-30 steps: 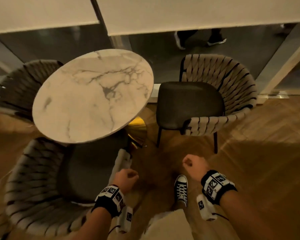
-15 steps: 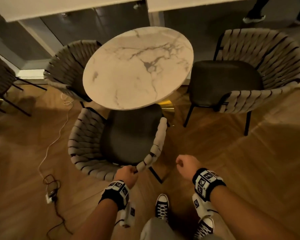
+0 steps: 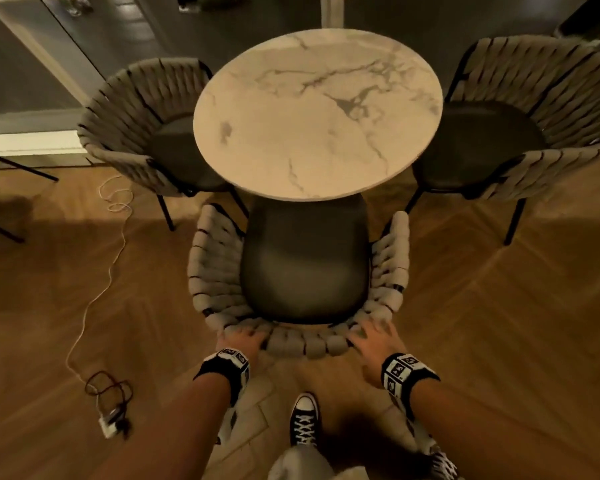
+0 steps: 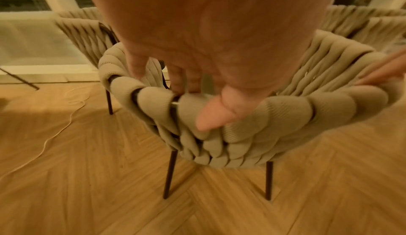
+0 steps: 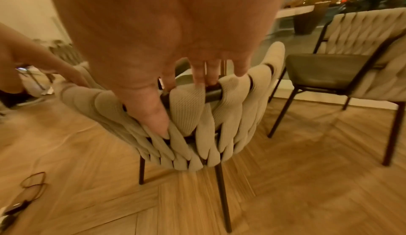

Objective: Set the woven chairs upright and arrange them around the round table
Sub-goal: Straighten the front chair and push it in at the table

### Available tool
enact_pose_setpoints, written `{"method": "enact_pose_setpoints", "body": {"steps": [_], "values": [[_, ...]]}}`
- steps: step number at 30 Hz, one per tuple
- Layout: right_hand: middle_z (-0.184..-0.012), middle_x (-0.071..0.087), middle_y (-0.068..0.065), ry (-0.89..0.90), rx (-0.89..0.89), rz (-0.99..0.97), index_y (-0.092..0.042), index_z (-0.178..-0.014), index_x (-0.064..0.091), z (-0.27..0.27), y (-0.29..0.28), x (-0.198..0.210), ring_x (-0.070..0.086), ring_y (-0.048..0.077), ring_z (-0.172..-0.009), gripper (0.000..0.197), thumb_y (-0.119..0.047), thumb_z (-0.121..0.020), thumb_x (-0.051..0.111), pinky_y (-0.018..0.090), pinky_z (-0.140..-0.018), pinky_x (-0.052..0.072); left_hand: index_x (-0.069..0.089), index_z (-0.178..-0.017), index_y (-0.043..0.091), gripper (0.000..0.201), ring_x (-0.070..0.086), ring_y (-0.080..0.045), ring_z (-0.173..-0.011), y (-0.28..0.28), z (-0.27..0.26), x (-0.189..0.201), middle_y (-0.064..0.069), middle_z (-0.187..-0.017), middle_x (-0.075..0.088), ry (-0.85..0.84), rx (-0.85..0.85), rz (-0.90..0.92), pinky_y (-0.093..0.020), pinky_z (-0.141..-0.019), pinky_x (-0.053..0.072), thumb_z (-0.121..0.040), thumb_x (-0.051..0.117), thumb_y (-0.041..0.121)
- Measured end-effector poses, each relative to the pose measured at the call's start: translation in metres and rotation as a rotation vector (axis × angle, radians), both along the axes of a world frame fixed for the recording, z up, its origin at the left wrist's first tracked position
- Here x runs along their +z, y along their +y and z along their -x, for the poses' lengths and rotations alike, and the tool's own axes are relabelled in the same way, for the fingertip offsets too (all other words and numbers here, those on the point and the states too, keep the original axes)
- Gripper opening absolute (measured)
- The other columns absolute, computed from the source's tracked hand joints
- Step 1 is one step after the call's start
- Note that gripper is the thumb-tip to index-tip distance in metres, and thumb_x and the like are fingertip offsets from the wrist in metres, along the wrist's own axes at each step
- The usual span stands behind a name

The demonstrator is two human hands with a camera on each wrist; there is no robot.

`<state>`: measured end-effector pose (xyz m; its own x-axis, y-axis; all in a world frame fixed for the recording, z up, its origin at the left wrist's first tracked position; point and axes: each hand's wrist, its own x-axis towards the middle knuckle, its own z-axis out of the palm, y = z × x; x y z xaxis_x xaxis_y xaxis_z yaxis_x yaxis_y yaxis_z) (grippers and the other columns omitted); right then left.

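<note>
A round marble table (image 3: 317, 112) stands in the middle of the head view. Three woven chairs stand upright around it: one on the left (image 3: 136, 126), one on the right (image 3: 534, 109), and the near chair (image 3: 305, 271), whose dark seat reaches under the table's edge. My left hand (image 3: 243, 339) and right hand (image 3: 371, 336) hold the near chair's curved back rim. In the left wrist view my left hand (image 4: 193, 110) has fingers over the rim (image 4: 285, 117) and thumb outside. My right hand (image 5: 182, 110) grips the rim (image 5: 230, 117) the same way.
A white cable (image 3: 94, 299) runs across the herringbone wood floor to a power strip (image 3: 111, 420) with dark cords at the lower left. Black legs of another chair (image 3: 7, 174) show at the far left. My shoe (image 3: 303, 420) is just behind the near chair.
The near chair has swung round and now faces the table squarely. My left hand has shifted from its arm end to the back rim. My right hand, a free fist before, now grips the rim.
</note>
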<state>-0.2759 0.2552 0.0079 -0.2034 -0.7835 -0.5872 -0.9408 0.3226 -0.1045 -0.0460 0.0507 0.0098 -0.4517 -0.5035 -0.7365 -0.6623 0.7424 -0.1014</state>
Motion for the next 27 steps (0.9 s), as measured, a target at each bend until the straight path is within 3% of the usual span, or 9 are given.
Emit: {"method": "enact_pose_setpoints", "body": {"steps": [4,8,11,16,27], "values": [[-0.159,0.025,0.012,0.102,-0.085,-0.059,-0.028,-0.146,0.037,-0.019,-0.018,-0.004,0.016,0.032,-0.148,0.068,-0.027,-0.083,0.062,0.055,-0.120,0.008,0.021,-0.151,0.034,0.072,0.022,-0.028,-0.146,-0.038,-0.016,-0.002,0.001,-0.157,0.031,-0.037,-0.108,0.082,-0.065,-0.115,0.006,-0.086,0.052,0.038],[-0.157,0.029,0.006,0.129,-0.166,-0.105,-0.038,-0.142,0.045,-0.018,-0.030,-0.007,0.015,0.031,-0.148,0.051,-0.032,-0.092,0.053,0.058,-0.117,0.009,0.030,-0.147,0.037,0.060,0.015,-0.026,-0.148,-0.063,-0.025,-0.013,0.002,-0.159,0.028,-0.053,-0.130,0.109,-0.068,-0.113,0.001,-0.090,0.047,0.041],[-0.155,0.032,0.007,0.117,-0.229,-0.121,-0.039,-0.139,0.048,-0.023,-0.037,-0.012,0.016,0.032,-0.148,0.046,-0.032,-0.094,0.050,0.059,-0.117,0.012,0.036,-0.143,0.043,0.052,0.021,-0.029,-0.144,-0.067,-0.033,-0.020,0.004,-0.153,0.038,0.050,-0.107,0.092,-0.064,-0.115,0.008,-0.091,0.046,0.040],[-0.155,0.029,0.011,0.098,-0.254,-0.154,-0.037,-0.142,0.044,-0.034,-0.029,-0.011,0.016,0.033,-0.148,0.048,-0.031,-0.096,0.052,0.060,-0.119,0.008,0.041,-0.140,0.038,0.049,0.028,-0.032,-0.137,-0.058,-0.047,-0.030,-0.001,-0.147,0.047,0.093,-0.122,0.084,-0.057,-0.115,0.019,-0.092,0.047,0.035],[-0.154,0.029,0.010,0.085,-0.233,-0.139,-0.038,-0.141,0.043,-0.073,0.011,-0.009,0.021,0.032,-0.146,0.041,-0.031,-0.100,0.043,0.058,-0.119,0.006,0.043,-0.139,0.041,0.047,0.030,-0.032,-0.137,-0.023,-0.093,-0.029,0.003,-0.148,0.046,0.096,-0.113,0.030,-0.054,-0.117,0.015,-0.093,0.046,0.043]]}}
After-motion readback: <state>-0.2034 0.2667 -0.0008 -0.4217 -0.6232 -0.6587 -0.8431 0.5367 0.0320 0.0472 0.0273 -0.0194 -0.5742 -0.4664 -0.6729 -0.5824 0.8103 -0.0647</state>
